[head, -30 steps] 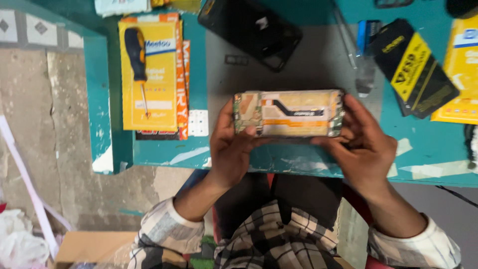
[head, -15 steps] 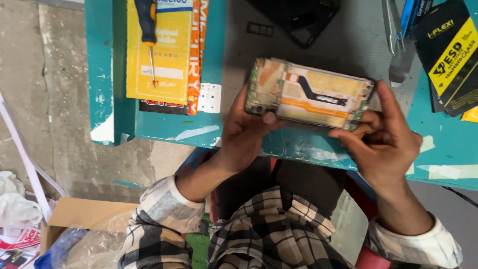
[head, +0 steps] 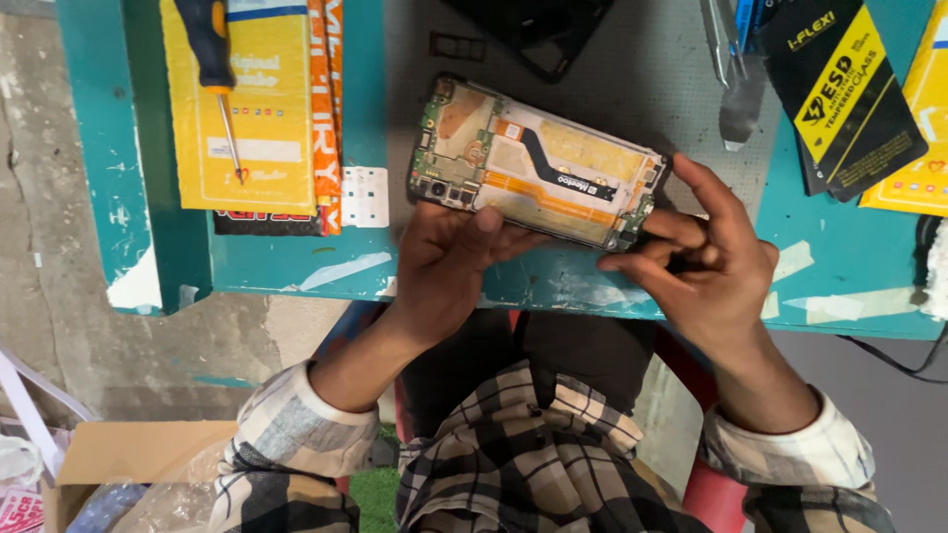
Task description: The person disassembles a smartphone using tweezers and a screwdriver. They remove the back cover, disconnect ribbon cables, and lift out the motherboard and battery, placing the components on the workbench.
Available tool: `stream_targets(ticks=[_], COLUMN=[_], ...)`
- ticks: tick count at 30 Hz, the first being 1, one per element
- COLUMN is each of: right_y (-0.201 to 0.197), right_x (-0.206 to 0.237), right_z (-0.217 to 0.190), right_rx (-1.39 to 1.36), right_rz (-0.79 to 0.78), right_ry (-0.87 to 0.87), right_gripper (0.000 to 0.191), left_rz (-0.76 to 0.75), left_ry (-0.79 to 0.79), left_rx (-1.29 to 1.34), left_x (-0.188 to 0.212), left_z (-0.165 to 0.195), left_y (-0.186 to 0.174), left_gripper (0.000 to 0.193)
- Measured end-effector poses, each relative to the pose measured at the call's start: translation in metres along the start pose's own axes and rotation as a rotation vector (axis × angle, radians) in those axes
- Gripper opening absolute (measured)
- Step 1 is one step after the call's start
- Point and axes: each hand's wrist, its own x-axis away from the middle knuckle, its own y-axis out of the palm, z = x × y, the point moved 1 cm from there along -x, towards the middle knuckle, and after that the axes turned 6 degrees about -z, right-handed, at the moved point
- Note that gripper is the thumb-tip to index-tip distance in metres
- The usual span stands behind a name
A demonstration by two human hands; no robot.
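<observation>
We hold an opened phone (head: 538, 173) with its back cover off, the circuit board, orange ribbon cable and pale battery area facing up, tilted so its camera end points up-left. Our left hand (head: 449, 262) cups it from below, thumb pressed flat along the near long edge and fingers wrapped under the body. Our right hand (head: 706, 271) grips the lower-right end, fingers half curled and pinched close around that corner, the index finger stretched up along the short edge. Both forearms rise from plaid sleeves, wrists bent inward toward each other. The phone hovers just above a grey mat (head: 632, 69) on the teal table (head: 296, 266). A screwdriver (head: 212, 49) lies on yellow packages (head: 262, 128) to the left; a black package (head: 839, 94) and tweezers (head: 726, 59) lie to the upper right.
</observation>
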Motion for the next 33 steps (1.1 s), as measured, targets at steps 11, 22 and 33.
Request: stream_targets(ticks=[11, 22, 33], right_y=[-0.002, 0.01, 0.014], right_x=[-0.003, -0.001, 0.002], right_z=[0.006, -0.007, -0.003], right_rx=[0.241, 0.131, -0.117], right_rz=[-0.045, -0.001, -0.068], right_ry=[-0.21, -0.134, 0.082], right_gripper=[0.088, 0.05, 0.048], left_rz=[0.043, 0.152, 0.18], left_ry=[-0.046, -0.075, -0.088], left_rx=[-0.093, -0.086, -0.159], left_x=[-0.002, -0.003, 0.001], left_z=[-0.003, 0.005, 0.004], left_y=[0.001, 0.005, 0.007], left_gripper=[0.025, 0.029, 0.03])
